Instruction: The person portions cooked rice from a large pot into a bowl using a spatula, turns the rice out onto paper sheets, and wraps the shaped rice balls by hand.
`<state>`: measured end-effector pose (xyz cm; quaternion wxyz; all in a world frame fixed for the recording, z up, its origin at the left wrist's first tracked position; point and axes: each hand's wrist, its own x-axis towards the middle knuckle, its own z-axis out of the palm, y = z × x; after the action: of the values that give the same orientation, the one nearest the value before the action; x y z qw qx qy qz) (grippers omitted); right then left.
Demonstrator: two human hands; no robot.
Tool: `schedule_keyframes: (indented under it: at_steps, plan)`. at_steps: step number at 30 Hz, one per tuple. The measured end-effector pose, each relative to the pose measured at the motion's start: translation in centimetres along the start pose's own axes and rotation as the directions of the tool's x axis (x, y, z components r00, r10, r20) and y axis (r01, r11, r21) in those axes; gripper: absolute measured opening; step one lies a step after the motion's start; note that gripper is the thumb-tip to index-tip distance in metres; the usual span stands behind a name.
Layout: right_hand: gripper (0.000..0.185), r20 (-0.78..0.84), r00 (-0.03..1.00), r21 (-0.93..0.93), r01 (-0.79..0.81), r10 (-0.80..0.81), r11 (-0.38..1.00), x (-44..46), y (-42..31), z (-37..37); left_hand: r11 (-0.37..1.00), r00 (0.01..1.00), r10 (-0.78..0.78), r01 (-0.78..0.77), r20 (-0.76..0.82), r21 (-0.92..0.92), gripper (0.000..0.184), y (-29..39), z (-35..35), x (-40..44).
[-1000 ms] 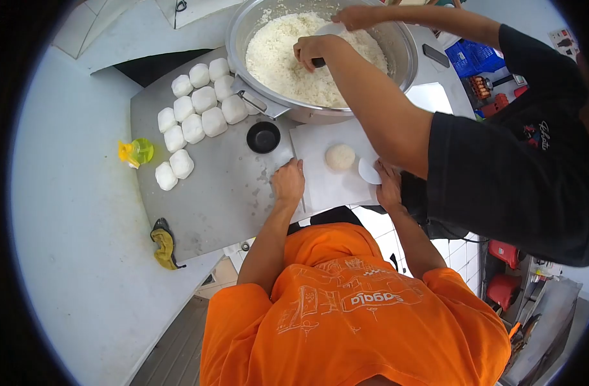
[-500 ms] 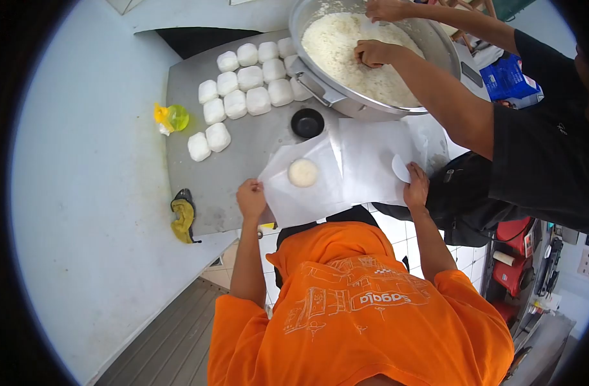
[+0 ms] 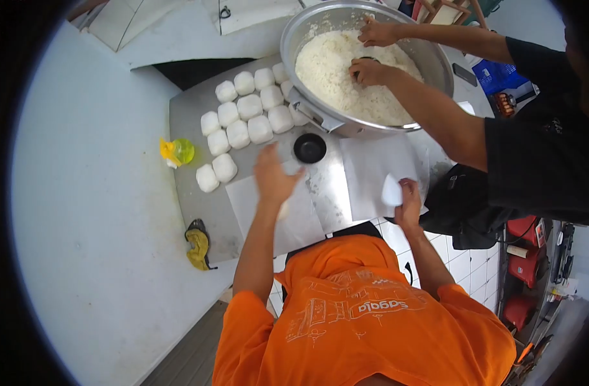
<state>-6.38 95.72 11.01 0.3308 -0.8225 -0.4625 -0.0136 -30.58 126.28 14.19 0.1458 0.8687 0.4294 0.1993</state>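
Observation:
My left hand (image 3: pixel 275 177) is raised over a sheet of white paper (image 3: pixel 243 196), fingers apart and slightly blurred, with nothing in it. Beneath that wrist, a round mound of rice (image 3: pixel 283 211) on the sheet is mostly hidden. My right hand (image 3: pixel 408 202) pinches a thin white piece with a rounded edge (image 3: pixel 391 191); its material is unclear. It is over a stack of white paper (image 3: pixel 364 167) at the table's right front. A black bowl (image 3: pixel 309 148) stands between the papers and the big pot.
Wrapped white packets (image 3: pixel 249 107) sit in rows on the metal table (image 3: pixel 227 231). A co-worker's hands (image 3: pixel 373 53) work in a large pot (image 3: pixel 436 106) of rice (image 3: pixel 330 67). Along the left edge are a yellow-green bottle (image 3: pixel 184 151) and a yellow-and-black item (image 3: pixel 196 246).
My left hand has let go of the paper and lifted forward over it. The sheet with the rice now lies further left, apart from the stack. My right hand still holds the white piece.

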Motion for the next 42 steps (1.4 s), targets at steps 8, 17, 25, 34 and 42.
schedule_keyframes:
  at_steps: [8,17,25,34,42]
  plan:
    - [0.042,0.057,0.990,0.186,0.120,-0.132,0.975,14.9,-19.4,-7.3,0.997,0.949,0.076,-0.068,0.306,-0.037,0.100,2.7,6.7,5.1]
    - [0.030,0.150,0.989,-0.269,0.043,-0.002,0.962,36.2,-25.4,-5.5,0.524,0.943,-0.076,0.314,0.324,-0.792,0.109,-1.7,-10.5,-1.5]
    - [0.028,0.487,0.866,-0.683,0.298,0.111,0.667,48.5,-18.3,8.9,0.256,0.855,-0.469,0.372,0.222,-0.892,0.104,-7.6,-12.7,-13.3]
    - [0.017,0.769,0.603,-0.477,0.762,-0.211,0.439,46.9,-14.1,10.5,0.252,0.804,-0.572,0.362,0.164,-0.897,0.107,-7.7,-12.6,-10.9]
    - [0.017,0.743,0.609,-0.494,0.779,-0.279,0.386,49.2,-15.0,10.2,0.297,0.796,-0.582,0.399,0.167,-0.868,0.106,-7.9,-13.9,-9.5]
